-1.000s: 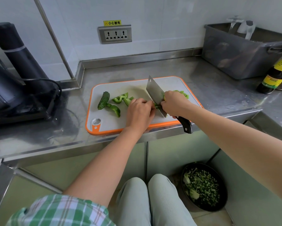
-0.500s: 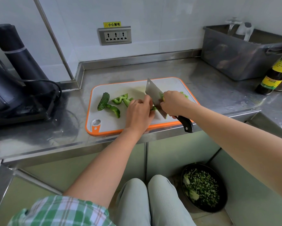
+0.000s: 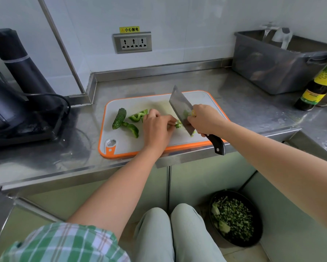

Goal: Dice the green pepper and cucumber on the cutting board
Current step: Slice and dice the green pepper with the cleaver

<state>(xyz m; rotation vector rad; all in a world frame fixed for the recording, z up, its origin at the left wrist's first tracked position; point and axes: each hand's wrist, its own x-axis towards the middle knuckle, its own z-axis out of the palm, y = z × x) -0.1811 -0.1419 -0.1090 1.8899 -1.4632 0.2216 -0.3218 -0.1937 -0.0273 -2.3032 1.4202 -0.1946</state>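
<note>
Right hand (image 3: 206, 120) gripping the cleaver (image 3: 180, 107) has raised it slightly; left hand (image 3: 157, 130) still pinches the pepper strip (image 3: 177, 126)

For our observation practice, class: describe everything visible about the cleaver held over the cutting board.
The steel cleaver has a broad rectangular blade and a black riveted handle. The right hand grips it where blade meets handle. It slants over the white, orange-rimmed cutting board, far end raised, near corner low. Small green bits cling to its face.

Single head-worn wide-angle view, looking forward and steeply down, close over the counter edge (image 3: 177, 159), wall behind
</note>
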